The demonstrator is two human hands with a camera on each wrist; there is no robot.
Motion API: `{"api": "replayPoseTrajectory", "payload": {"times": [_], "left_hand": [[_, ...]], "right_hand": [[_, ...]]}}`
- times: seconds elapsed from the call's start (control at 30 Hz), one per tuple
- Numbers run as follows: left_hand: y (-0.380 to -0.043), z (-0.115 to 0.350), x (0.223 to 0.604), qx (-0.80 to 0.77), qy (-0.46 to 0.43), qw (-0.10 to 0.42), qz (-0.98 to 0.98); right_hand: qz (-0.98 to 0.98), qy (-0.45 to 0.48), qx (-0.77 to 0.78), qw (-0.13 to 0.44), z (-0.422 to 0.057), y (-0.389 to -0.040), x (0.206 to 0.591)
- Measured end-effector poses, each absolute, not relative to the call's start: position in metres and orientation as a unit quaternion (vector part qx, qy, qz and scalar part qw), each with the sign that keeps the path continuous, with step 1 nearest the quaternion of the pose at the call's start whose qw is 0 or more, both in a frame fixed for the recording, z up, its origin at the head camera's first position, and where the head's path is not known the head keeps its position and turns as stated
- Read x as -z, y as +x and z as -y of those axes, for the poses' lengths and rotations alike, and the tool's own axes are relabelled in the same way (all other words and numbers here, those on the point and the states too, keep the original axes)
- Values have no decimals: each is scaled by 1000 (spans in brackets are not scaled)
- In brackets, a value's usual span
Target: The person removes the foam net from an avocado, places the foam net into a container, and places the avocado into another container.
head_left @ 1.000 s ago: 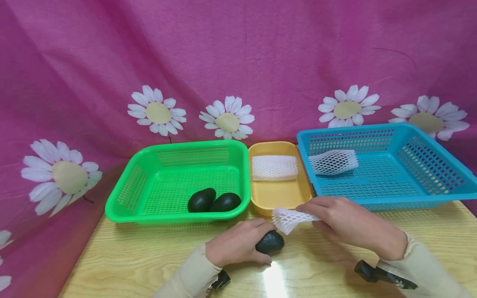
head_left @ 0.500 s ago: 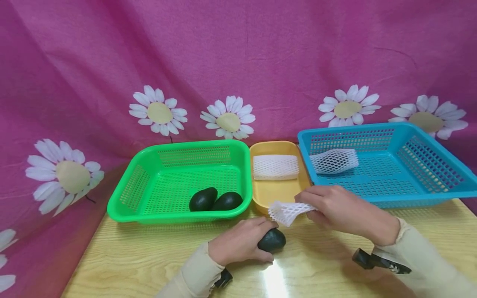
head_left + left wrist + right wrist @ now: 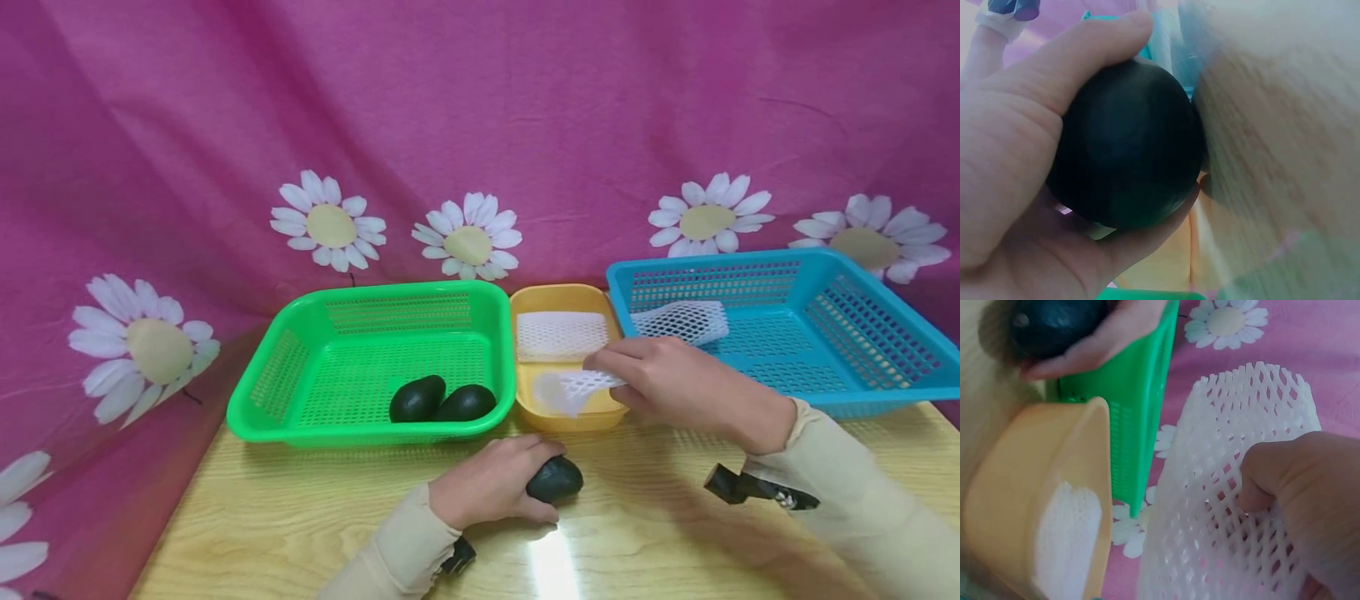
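On the tabletop, my left hand (image 3: 495, 483) grips a dark avocado (image 3: 555, 480), thumb on one side and fingers on the other. The left wrist view shows the same avocado (image 3: 1129, 147) between thumb and fingers. My right hand (image 3: 682, 387) pinches a white foam net sleeve (image 3: 583, 387) above the front of the yellow tray (image 3: 570, 426). Up close in the right wrist view, the net sleeve (image 3: 1229, 487) hangs from the thumb and fingers with its mesh end spread. More foam netting (image 3: 562, 336) lies at the back of the yellow tray.
Left of the tray stands a green basket (image 3: 367, 435) with two avocados (image 3: 417, 398) near its front wall. At the right, a blue basket (image 3: 795, 333) holds a netted piece (image 3: 686, 322). A flowered pink cloth (image 3: 480, 125) hangs behind the wooden table (image 3: 285, 517).
My right hand has lifted the net sleeve up and away from the avocado, to over the yellow tray. My left hand keeps its grip on the avocado at nearly the same spot.
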State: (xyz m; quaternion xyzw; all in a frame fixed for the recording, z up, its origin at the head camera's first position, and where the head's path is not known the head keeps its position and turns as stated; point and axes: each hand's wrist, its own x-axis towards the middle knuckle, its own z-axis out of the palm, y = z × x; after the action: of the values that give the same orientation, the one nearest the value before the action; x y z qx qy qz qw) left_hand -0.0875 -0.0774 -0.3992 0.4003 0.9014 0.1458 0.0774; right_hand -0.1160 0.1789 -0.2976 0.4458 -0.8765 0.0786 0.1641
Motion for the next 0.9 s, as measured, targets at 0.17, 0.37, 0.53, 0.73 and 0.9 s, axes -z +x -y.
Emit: {"api": "replayPoseTrajectory", "payload": {"times": [0.17,0.37,0.53,0.73,0.9], "left_hand": [[-87,77,399,-146,403,75,-900],[-86,77,399,-151,403,75,-899],[-86,77,399,-150,403,72,-900],[-87,77,400,-146,407,65,-899],[-87,77,401,-146,408,64,-899]], "right_hand": [[892,421,-70,149,-176,-125,284],[906,395,-64,138,-170,-136,281],[909,387,-65,141,-164,-150,287],[920,369,-56,123,-156,-167,294],[926,357,-53,110,-150,-179,299]]}}
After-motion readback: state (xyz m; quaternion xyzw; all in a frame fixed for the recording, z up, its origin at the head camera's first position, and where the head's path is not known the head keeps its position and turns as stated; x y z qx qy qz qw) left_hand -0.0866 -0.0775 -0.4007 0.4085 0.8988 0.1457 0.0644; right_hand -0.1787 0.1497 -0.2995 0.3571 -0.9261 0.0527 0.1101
